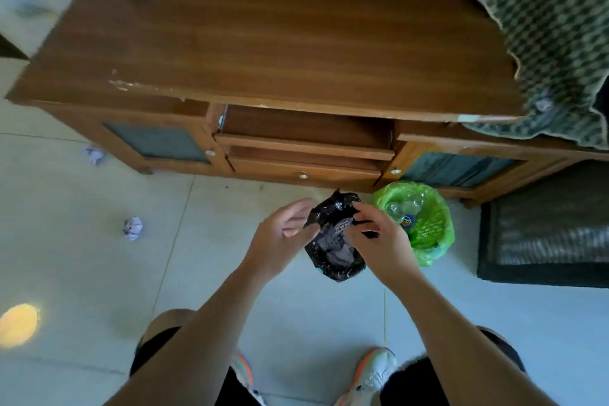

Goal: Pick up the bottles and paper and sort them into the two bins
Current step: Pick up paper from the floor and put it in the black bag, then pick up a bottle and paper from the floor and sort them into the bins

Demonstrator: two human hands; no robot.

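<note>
Pinching the rim of a black bin bag [333, 241] at the centre of the frame, the right hand [375, 241] is closed on the liner's right edge with thumb and fingers. The left hand [280, 234] is held just left of the bag with fingers loosely spread; whether it touches the plastic cannot be told. Purple-tinted crumpled paper is seen inside the black bag. Just right of it, a green-lined bin [425, 224] is set on the floor, with clear plastic bottles [403, 208] lying inside. Two crumpled paper balls are left on the tiled floor [99, 273] at the left of the frame, one [132, 228] nearer the hands, the other [95, 155] beside the wooden cabinet [263, 43] across the upper frame.
</note>
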